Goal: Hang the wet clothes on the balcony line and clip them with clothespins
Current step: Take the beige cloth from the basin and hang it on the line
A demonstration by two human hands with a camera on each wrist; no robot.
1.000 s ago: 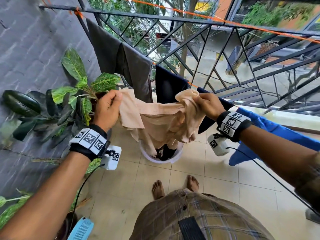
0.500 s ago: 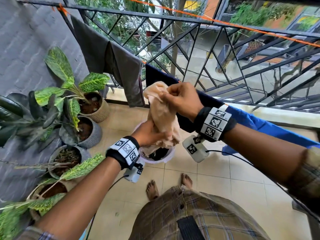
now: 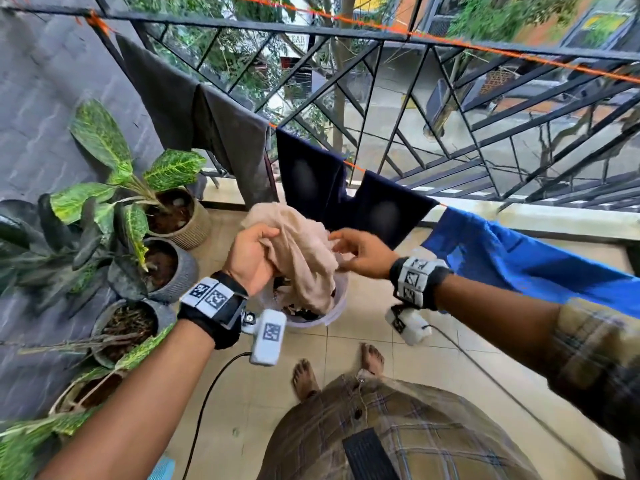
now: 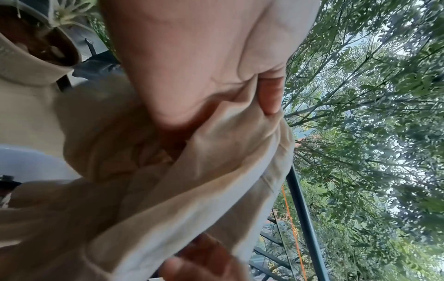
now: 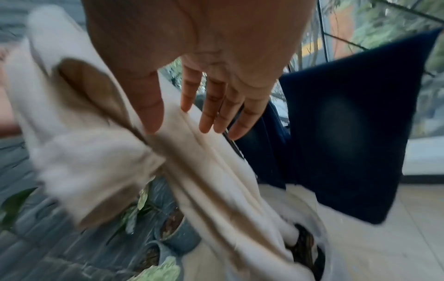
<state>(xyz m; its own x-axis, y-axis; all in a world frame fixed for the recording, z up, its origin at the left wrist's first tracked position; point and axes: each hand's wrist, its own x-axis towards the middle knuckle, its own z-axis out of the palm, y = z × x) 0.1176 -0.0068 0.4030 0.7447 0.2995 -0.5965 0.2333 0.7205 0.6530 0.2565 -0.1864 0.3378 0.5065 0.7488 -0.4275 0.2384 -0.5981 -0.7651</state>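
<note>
A bunched beige cloth (image 3: 301, 254) hangs over a white bucket (image 3: 332, 315) on the floor. My left hand (image 3: 254, 256) grips the cloth's upper part; in the left wrist view the beige cloth (image 4: 192, 171) is bunched in that grip. My right hand (image 3: 360, 252) is open beside the cloth, fingers spread. Its fingertips (image 5: 206, 125) lie close to the folds of the beige cloth (image 5: 144, 161); I cannot tell if they touch. An orange line (image 3: 353, 167) along the railing carries a grey garment (image 3: 207, 133), a dark navy garment (image 3: 329, 195) and a blue garment (image 3: 519, 254). No clothespins are visible.
Several potted plants (image 3: 162, 237) stand along the grey wall on the left. A black metal railing (image 3: 450, 116) closes the balcony ahead, with a second orange line (image 3: 485, 48) higher up. My bare feet (image 3: 304, 377) stand on the beige floor tiles behind the bucket.
A second ago both hands held the cloth spread wide. They then came together and bunched it. Now the right hand has let go and opened, while the left still holds the cloth.
</note>
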